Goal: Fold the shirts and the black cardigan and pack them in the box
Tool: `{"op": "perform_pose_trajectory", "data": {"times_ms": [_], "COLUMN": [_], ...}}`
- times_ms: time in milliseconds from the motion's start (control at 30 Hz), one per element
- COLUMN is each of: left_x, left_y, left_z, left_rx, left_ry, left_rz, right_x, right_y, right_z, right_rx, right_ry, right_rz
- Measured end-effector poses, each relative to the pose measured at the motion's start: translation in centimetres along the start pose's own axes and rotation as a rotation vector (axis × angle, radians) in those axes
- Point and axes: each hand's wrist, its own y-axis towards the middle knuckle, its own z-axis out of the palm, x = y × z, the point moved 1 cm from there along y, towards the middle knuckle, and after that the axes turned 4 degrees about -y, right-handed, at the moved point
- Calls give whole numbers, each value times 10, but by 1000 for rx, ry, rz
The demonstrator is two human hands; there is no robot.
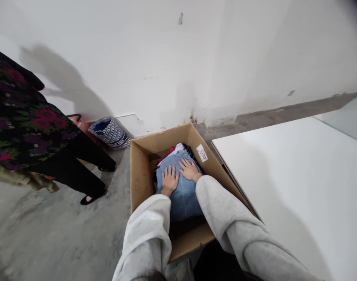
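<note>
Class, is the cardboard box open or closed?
Open: the top of the cardboard box is uncovered, and the left hand and right hand rest on blue checked fabric inside.

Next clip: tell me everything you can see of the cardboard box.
The open-topped brown corrugated cardboard box sits on the concrete floor near the white wall. A small white label with red marks is stuck inside its right wall. It holds clothing, topped by blue checked fabric, on which the left hand and right hand rest flat.

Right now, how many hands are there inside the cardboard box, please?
2: the left hand and right hand, both flat on blue checked cloth in the cardboard box.
</note>
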Motion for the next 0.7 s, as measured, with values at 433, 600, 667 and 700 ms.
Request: {"op": "perform_pose_trajectory", "data": {"times_ms": [433,600,667,700], "left_x": [6,-13,-20,-22], "left_y": [10,5,3,2], "left_z": [-2,-30,-46,-55], "left_rx": [146,181,209,230], "left_ry": [-27,35,59,69], "left_rz": [-98,-110,-108,-109], "right_x": [23,10,2,-2], "right_y": [-23,-71,-101,-117], "right_z": [-43,-91,-107,-113], "right_rx": [221,209,154,109], "right_ry": [-43,22,38,46], "right_rz": [-79,-98,-89,-78]}}
